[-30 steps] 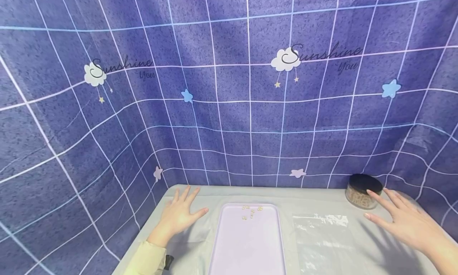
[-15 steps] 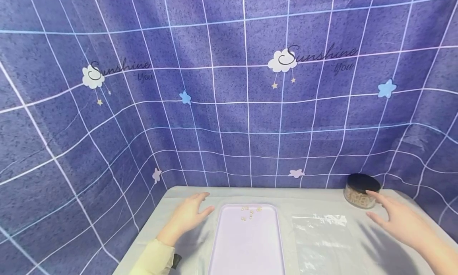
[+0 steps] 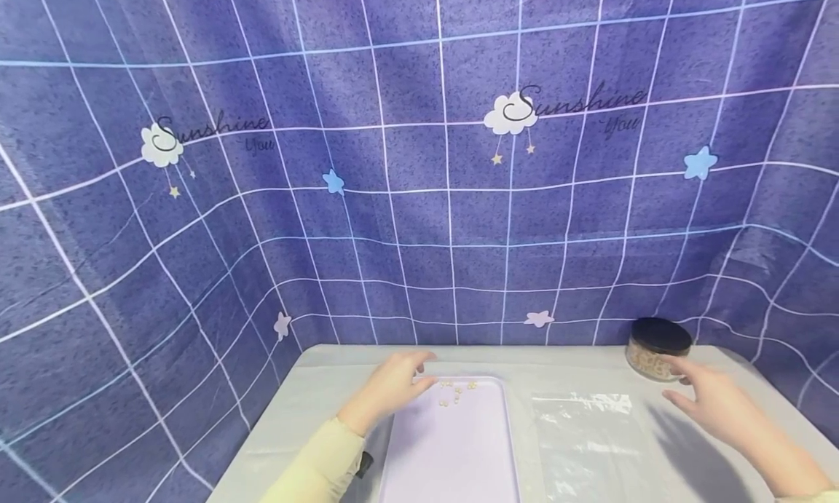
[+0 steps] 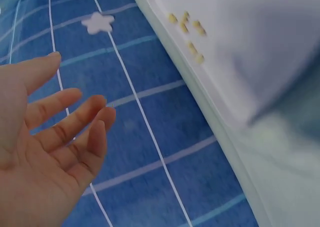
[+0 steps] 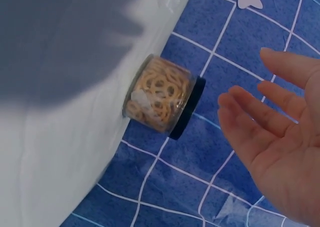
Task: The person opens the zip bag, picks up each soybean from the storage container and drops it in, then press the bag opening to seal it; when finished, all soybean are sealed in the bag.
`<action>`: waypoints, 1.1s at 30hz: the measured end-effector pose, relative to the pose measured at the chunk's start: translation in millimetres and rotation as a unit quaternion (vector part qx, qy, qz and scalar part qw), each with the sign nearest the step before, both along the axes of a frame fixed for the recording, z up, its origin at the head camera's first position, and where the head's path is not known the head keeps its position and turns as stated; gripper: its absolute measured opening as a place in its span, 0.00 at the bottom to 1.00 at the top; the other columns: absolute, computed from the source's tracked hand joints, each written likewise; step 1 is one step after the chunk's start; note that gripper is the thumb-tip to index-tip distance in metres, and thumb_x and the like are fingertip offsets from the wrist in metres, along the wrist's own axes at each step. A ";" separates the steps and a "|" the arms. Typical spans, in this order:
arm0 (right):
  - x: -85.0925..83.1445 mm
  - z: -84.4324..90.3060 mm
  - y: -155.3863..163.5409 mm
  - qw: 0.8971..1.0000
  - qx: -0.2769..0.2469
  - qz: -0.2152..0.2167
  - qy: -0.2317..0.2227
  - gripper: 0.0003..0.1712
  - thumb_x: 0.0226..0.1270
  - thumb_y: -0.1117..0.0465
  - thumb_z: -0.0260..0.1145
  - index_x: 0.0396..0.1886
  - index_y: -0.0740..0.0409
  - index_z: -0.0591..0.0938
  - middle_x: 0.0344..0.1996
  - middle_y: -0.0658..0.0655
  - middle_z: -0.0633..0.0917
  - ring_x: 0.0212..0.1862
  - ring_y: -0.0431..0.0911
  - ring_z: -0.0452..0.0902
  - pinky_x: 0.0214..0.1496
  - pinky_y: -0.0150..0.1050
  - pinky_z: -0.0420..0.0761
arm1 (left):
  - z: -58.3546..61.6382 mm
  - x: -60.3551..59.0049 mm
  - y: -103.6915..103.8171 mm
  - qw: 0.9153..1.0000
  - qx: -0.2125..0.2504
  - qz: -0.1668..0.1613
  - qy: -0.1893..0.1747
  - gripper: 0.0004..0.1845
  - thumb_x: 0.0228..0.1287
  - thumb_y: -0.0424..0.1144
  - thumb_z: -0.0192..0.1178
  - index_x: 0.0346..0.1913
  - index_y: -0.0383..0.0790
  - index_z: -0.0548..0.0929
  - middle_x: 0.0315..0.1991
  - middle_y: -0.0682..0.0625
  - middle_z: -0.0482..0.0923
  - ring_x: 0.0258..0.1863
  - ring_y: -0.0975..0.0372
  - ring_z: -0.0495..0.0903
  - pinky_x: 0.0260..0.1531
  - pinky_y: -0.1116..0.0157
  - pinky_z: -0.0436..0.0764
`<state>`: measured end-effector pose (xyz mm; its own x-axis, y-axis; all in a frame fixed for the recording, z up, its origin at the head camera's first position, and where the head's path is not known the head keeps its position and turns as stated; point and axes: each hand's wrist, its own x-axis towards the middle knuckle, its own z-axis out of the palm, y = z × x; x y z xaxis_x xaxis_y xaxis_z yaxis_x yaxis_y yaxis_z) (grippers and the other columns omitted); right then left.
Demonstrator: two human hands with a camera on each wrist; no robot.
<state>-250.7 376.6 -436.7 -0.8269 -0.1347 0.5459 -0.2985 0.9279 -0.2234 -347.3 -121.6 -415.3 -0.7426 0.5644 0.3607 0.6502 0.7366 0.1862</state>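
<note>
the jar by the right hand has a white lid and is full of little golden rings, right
Not quite: the jar has a black lid, not a white one. The head view shows the dark cap on top, and the right wrist view shows it too. The rest holds: it stands near the right hand and is full of little golden rings.

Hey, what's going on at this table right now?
A person sits at a table with both hands open and holding nothing. The left hand hovers at the far left corner of a pale tray, beside a few small rings lying there. The right hand reaches toward a black-lidded jar of the same rings, not touching it. A clear plastic bag lies flat between tray and jar.
</note>
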 end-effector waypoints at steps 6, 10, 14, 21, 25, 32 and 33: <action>-4.8 -4.8 -3.5 0.999 -0.006 0.004 -0.031 0.30 0.49 0.62 0.73 0.53 0.68 0.75 0.41 0.71 0.83 0.36 0.61 0.82 0.40 0.62 0.76 | -2.0 -5.9 37.8 0.999 -0.020 -0.034 -0.010 0.25 0.63 0.52 0.59 0.59 0.43 0.75 0.40 0.50 0.81 0.37 0.61 0.80 0.37 0.67 0.79; -8.4 -6.8 -7.2 0.998 -0.012 0.010 -0.058 0.28 0.50 0.61 0.72 0.50 0.71 0.76 0.38 0.70 0.84 0.35 0.61 0.82 0.41 0.61 0.77 | -3.3 -12.1 61.6 0.998 -0.028 -0.052 -0.026 0.26 0.63 0.52 0.59 0.59 0.42 0.75 0.38 0.50 0.81 0.35 0.64 0.78 0.36 0.69 0.78; -12.6 -11.6 -9.1 0.996 -0.024 0.019 -0.079 0.29 0.50 0.62 0.73 0.51 0.71 0.76 0.36 0.70 0.84 0.34 0.59 0.83 0.39 0.58 0.79 | -3.7 -20.9 83.1 0.997 -0.027 -0.063 -0.047 0.25 0.63 0.50 0.60 0.60 0.42 0.74 0.37 0.52 0.79 0.32 0.67 0.75 0.35 0.71 0.76; -20.8 -24.3 -7.5 0.994 -0.042 0.035 -0.094 0.28 0.50 0.61 0.73 0.49 0.73 0.78 0.40 0.71 0.83 0.34 0.58 0.82 0.36 0.54 0.80 | -13.8 -39.0 115.2 0.995 -0.045 -0.067 -0.059 0.25 0.63 0.50 0.60 0.60 0.43 0.74 0.37 0.54 0.78 0.33 0.68 0.72 0.34 0.73 0.74; -24.0 -30.3 -7.2 0.992 -0.043 0.041 -0.108 0.28 0.49 0.61 0.73 0.49 0.72 0.78 0.39 0.70 0.84 0.34 0.58 0.83 0.36 0.53 0.81 | -19.7 -44.3 133.2 0.993 -0.057 -0.086 -0.064 0.26 0.60 0.50 0.62 0.58 0.39 0.77 0.35 0.52 0.79 0.33 0.67 0.74 0.35 0.73 0.75; -32.0 -35.4 -10.7 0.990 -0.034 0.044 -0.129 0.29 0.48 0.62 0.73 0.48 0.75 0.77 0.41 0.73 0.82 0.36 0.60 0.82 0.39 0.54 0.81 | -27.9 -46.1 168.4 0.991 -0.085 -0.077 -0.066 0.26 0.59 0.51 0.63 0.55 0.38 0.79 0.36 0.51 0.82 0.37 0.66 0.77 0.42 0.74 0.75; -33.2 -36.1 -11.8 0.990 -0.034 0.048 -0.132 0.29 0.48 0.62 0.73 0.48 0.76 0.77 0.41 0.73 0.82 0.36 0.60 0.82 0.39 0.54 0.80 | -29.7 -45.8 172.8 0.991 -0.089 -0.074 -0.068 0.25 0.59 0.50 0.63 0.55 0.38 0.79 0.38 0.51 0.83 0.38 0.66 0.78 0.43 0.74 0.75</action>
<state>-283.9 364.8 -472.8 -0.9269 -0.1896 0.3239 -0.3077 0.8781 -0.3664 -393.1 51.3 -445.0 -0.6819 0.7162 0.1487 0.7314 0.6642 0.1548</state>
